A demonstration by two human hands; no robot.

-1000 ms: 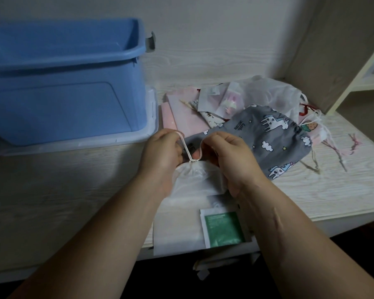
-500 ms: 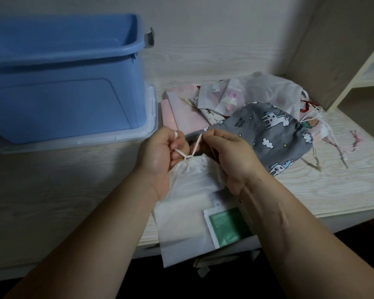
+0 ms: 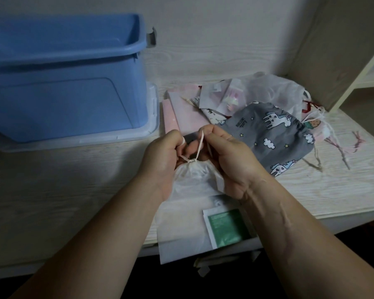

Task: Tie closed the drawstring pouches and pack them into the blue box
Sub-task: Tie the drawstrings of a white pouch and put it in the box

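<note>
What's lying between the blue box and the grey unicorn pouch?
In the head view, a stack of flat pink pouches lies between the blue box and the grey unicorn pouch.

dim light over a pale wood-grain tabletop set against a matching pale back wall; a tan wooden side panel and cream shelf stand at right.
</note>
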